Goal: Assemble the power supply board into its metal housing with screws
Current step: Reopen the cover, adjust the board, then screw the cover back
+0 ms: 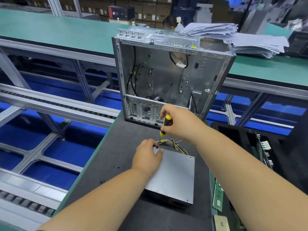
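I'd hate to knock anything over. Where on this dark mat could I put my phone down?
Bare mat lies left of the power supply, though loose screws sit nearer its left edge. It is crowded between the supply and the computer case, where both hands work, and along the right by the circuit boards.

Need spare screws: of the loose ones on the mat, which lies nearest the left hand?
The single screw, alone just left of the left hand; the small cluster lies farther toward the mat's edge.
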